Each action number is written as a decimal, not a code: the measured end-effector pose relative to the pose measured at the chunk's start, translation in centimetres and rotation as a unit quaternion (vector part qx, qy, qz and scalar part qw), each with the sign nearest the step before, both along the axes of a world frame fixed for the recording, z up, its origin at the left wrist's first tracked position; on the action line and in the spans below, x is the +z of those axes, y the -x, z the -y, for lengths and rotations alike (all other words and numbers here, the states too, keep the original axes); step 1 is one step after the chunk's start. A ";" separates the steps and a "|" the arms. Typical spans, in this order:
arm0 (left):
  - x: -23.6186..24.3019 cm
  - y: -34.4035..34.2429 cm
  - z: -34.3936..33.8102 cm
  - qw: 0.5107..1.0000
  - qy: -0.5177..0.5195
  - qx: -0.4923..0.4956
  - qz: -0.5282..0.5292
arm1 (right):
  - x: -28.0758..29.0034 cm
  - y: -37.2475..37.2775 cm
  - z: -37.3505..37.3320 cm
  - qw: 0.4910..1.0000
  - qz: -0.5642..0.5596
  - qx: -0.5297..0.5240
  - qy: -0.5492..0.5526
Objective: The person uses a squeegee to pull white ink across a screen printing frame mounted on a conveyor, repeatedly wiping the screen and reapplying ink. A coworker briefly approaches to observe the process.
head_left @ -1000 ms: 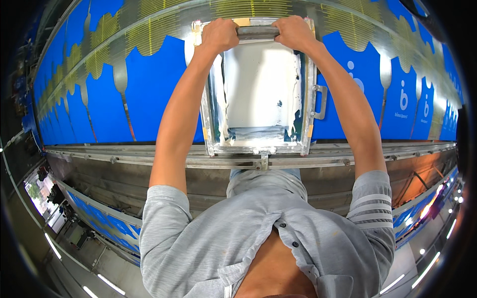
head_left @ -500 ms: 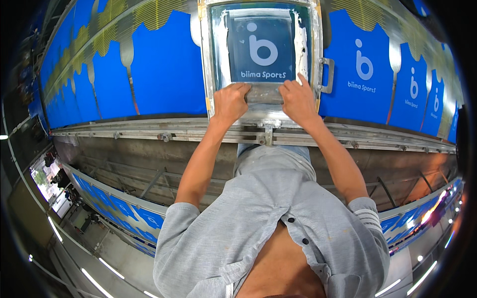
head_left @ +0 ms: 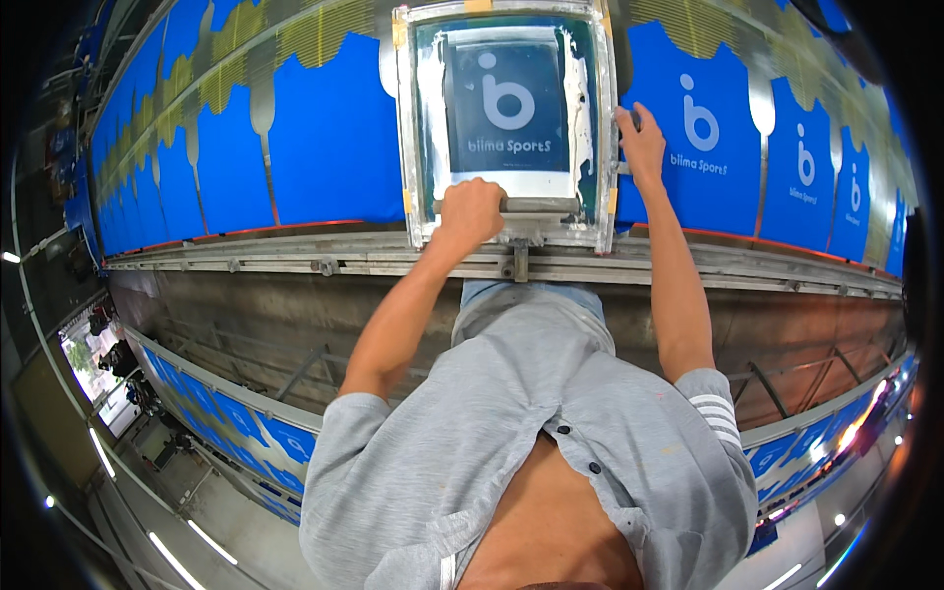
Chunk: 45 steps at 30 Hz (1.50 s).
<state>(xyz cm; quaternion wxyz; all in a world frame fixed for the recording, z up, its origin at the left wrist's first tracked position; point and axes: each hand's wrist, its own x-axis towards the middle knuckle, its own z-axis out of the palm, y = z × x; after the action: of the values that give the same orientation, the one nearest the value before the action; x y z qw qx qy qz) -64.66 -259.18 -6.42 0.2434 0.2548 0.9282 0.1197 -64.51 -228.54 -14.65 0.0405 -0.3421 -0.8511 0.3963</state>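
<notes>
A silver-framed printing screen (head_left: pixel 611 69) lies over blue fabric pieces, its dark centre showing a pale rounded emblem (head_left: pixel 506 103), with white ink along its inner edges. My left hand (head_left: pixel 470 216) is closed on a grey squeegee bar (head_left: pixel 541 206) near the screen's lower end. My right hand (head_left: pixel 644 143) is at the screen's right side, fingers curled around its side handle (head_left: pixel 623 167), which they partly hide.
Blue cut fabric pieces (head_left: pixel 324 138) run left and right along the long table, those on the right (head_left: pixel 737 138) bearing white prints. A metal rail (head_left: pixel 374 261) lines the near edge. Behind me another long table (head_left: pixel 216 403) holds blue pieces.
Both hands came down from the screen's top with the squeegee, uncovering the dark emblem beneath the white ink. My right hand then left the bar and moved up-right to the side handle.
</notes>
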 end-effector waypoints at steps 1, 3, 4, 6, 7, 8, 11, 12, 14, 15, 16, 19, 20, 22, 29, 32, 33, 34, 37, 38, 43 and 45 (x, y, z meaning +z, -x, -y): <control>0.1 1.7 -0.1 1.000 0.010 -0.015 0.004 | -1.0 0.5 -0.1 0.999 -0.006 0.007 0.034; 0.4 5.5 -0.7 0.998 0.037 -0.046 0.012 | 0.4 0.7 0.3 0.993 0.010 -0.026 0.112; 0.4 8.4 -1.2 0.998 0.044 -0.034 -0.001 | 2.0 1.4 0.7 0.987 0.034 -0.042 0.153; 1.4 13.5 -2.7 1.000 0.026 -0.007 -0.017 | 2.9 1.1 0.7 0.982 0.045 -0.051 0.179; 1.8 16.4 -3.7 0.999 0.019 0.002 -0.042 | 1.8 0.7 0.5 0.986 0.033 -0.048 0.158; 1.7 19.1 -4.5 0.997 0.012 0.015 -0.070 | 0.4 0.3 0.1 0.989 0.020 -0.041 0.137; -0.8 25.1 -5.4 0.994 0.015 -0.009 -0.107 | 2.8 0.9 0.7 0.985 0.036 -0.052 0.163; -1.8 25.7 -5.2 0.993 0.008 -0.002 -0.117 | 3.6 1.1 0.7 0.983 0.054 -0.048 0.170; -1.7 24.8 -5.6 0.992 0.003 0.005 -0.128 | 3.6 1.1 0.4 0.985 0.050 -0.051 0.160; -1.9 23.2 -5.2 0.992 -0.004 0.009 -0.128 | 3.0 1.4 0.1 0.988 0.029 -0.043 0.143; -2.4 21.0 -4.5 0.991 -0.011 0.013 -0.130 | 2.7 1.5 -0.1 0.991 0.006 -0.035 0.127; -2.8 11.1 -2.0 0.975 -0.132 0.045 -0.175 | 3.1 2.1 0.0 0.996 0.012 -0.030 0.080; -3.2 7.6 -1.1 0.972 -0.126 0.035 -0.194 | 3.4 2.3 0.1 0.997 0.013 -0.030 0.071; -4.0 -0.2 0.3 0.935 -0.202 0.063 -0.284 | 4.0 2.5 0.4 0.996 0.019 -0.024 0.079; -0.6 -6.3 4.9 0.959 -0.221 0.048 -0.169 | 3.9 2.7 1.5 0.995 -0.094 -0.018 0.015; 2.9 -3.0 9.2 0.965 -0.172 0.197 -0.013 | 3.6 4.2 8.7 0.990 -0.137 -0.015 0.044; 2.1 -2.1 11.5 0.946 -0.200 0.250 -0.046 | 2.0 4.9 11.6 0.981 -0.184 -0.017 0.055; 2.7 -0.7 13.9 0.937 -0.204 0.280 -0.032 | 1.7 5.7 14.8 0.979 -0.193 -0.012 0.069; 3.6 3.6 22.9 0.928 -0.174 0.329 -0.026 | -0.7 7.7 24.7 0.966 -0.215 -0.005 0.146; 3.5 5.2 25.7 0.917 -0.190 0.351 -0.027 | -0.2 8.3 27.5 0.974 -0.178 -0.008 0.136; 2.6 10.3 34.1 0.902 -0.149 0.402 -0.046 | -3.2 9.0 31.2 0.972 -0.170 -0.033 0.159; 1.8 11.8 36.3 0.899 -0.125 0.409 -0.091 | -3.6 9.1 31.9 0.977 -0.141 -0.029 0.158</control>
<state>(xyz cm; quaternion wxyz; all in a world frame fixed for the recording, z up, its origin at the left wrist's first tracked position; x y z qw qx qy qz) -76.42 -295.44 -4.63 0.0533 -0.1087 0.9463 0.2999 -73.59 -260.39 -18.20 0.1169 -0.3097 -0.7528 0.5689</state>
